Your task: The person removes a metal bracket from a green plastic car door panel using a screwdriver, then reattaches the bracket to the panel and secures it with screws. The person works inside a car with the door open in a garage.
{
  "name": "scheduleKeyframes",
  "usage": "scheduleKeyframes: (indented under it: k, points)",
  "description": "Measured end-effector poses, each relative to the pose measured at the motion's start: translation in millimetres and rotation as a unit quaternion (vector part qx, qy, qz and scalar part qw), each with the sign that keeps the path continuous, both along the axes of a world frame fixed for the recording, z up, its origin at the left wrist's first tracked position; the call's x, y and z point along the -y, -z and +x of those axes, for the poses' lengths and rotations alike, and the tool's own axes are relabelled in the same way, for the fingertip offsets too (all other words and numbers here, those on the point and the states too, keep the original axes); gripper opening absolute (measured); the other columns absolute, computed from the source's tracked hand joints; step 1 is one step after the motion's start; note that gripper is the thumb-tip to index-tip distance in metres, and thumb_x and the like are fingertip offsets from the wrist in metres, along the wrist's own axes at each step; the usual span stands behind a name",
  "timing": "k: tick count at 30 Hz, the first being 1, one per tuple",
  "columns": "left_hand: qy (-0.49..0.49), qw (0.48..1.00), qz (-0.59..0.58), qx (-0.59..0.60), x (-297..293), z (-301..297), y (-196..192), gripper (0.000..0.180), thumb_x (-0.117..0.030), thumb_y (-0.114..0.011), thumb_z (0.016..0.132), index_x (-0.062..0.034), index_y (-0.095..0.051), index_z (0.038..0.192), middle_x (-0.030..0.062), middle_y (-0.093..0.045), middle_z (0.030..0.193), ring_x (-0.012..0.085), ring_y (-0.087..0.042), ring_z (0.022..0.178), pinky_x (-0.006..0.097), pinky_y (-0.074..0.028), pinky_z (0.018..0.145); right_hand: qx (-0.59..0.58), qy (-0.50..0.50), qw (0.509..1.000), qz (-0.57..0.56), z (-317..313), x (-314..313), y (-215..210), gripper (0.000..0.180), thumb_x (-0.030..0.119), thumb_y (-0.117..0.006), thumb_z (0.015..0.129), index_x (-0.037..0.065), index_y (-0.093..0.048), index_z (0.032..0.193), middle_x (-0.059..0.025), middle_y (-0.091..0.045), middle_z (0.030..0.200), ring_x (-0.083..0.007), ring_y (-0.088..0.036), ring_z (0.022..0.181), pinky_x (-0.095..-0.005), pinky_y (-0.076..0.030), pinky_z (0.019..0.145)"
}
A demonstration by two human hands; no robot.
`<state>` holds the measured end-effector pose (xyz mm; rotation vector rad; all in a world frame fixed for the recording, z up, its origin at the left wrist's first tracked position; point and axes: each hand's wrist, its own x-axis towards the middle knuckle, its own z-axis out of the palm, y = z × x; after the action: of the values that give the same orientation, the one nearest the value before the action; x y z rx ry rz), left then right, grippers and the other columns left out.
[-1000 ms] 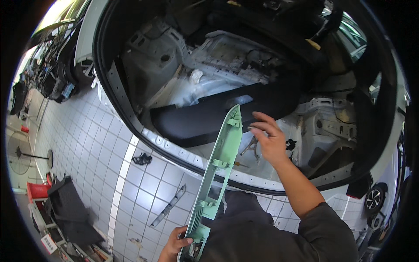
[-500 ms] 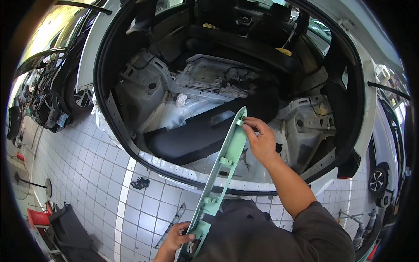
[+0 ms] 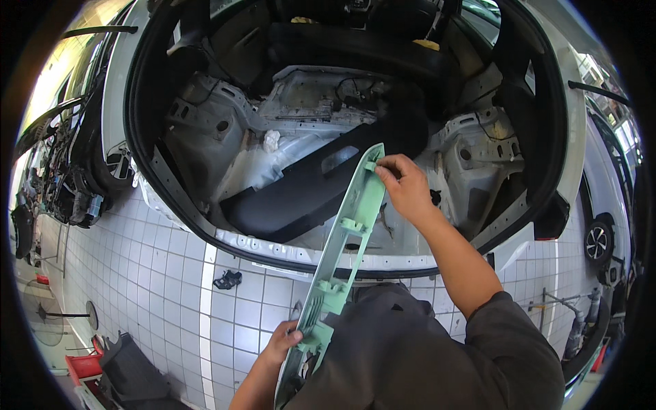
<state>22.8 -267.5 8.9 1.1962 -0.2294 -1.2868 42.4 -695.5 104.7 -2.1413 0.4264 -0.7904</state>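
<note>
I am holding a long pale green plastic trim panel (image 3: 342, 256) between both hands, slanting up from my lap toward the open, stripped car boot (image 3: 314, 116). My left hand (image 3: 281, 345) is gripping its lower end with the fingers wrapped around the edge, down over the white tiled floor (image 3: 171, 287), and I judge it should be steadying the piece rather than twisting it. Further right, my right hand (image 3: 404, 188) is pinching a small clip tab near the upper tip; keeping that pinch light and square seems wise, since such tabs look easy to snap. Around me, a small dark object (image 3: 227, 279) is lying on the tiles, a black carpet panel (image 3: 307, 188) is lying inside the boot, and the boot sill (image 3: 294, 253) is sitting just under the panel, likely to catch it if I lower it carelessly
</note>
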Motion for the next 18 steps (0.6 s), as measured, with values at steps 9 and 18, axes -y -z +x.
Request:
scheduleKeyframes:
  k: [9,18]
  points:
    - [0.007,0.985,-0.019,-0.173,40.5,15.7,-3.8,0.089,-0.052,-0.073,0.076,0.0126,-0.051,0.133,0.0230,-0.069,0.109,0.0275,-0.070,0.096,0.036,-0.056,0.086,-0.056,0.033,0.998,-0.002,-10.6,18.6,19.9,0.025,0.015,-0.074,0.085,0.001,-0.070,0.106,-0.0137,-0.067,0.100,-0.0253,-0.068,0.087,-0.0331,-0.054,0.077]
    - [0.028,0.984,-0.016,-0.177,55.8,18.3,-3.8,0.083,-0.055,-0.069,0.080,0.0087,-0.054,0.132,0.0174,-0.069,0.110,0.0208,-0.067,0.095,0.031,-0.052,0.085,-0.102,0.038,0.994,-0.022,-25.1,38.1,26.9,0.024,0.013,-0.072,0.087,0.000,-0.070,0.108,-0.0094,-0.067,0.096,-0.0191,-0.066,0.085,-0.0297,-0.052,0.078]
